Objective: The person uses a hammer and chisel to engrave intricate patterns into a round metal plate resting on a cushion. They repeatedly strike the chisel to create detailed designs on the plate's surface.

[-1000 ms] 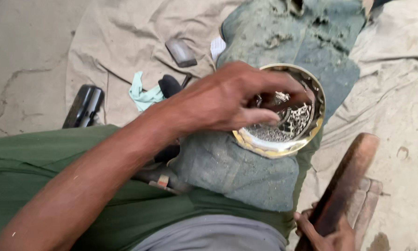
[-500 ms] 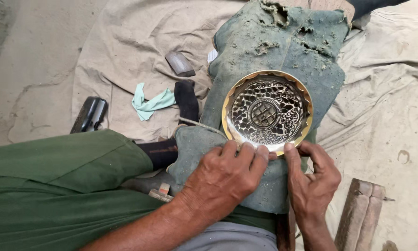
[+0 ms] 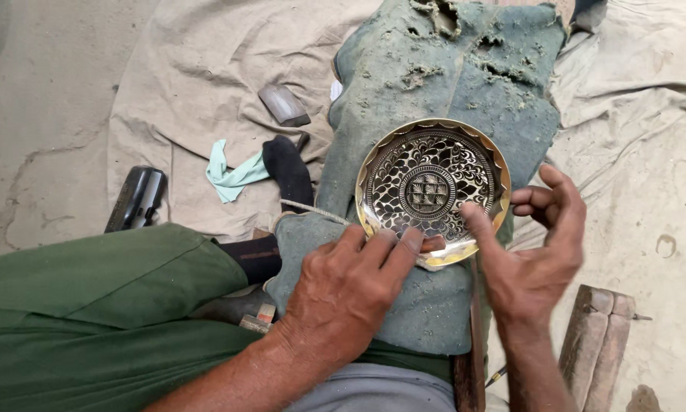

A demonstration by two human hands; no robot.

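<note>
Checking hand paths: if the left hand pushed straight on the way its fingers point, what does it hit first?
The left hand points up and right; its fingertips already rest at the near rim of the engraved brass plate, so the plate comes first, probably.

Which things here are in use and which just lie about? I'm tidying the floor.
In use: engraved brass plate, left hand, right hand, green padded cloth.
Lying about: grey block, teal rag, black case, wooden mallet.

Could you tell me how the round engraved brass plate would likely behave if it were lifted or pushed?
The round engraved brass plate looks rigid metal, so it probably won't flex. Its shiny rim may be slippery. Resting on the rough green cloth, it would likely drag rather than slide.
</note>
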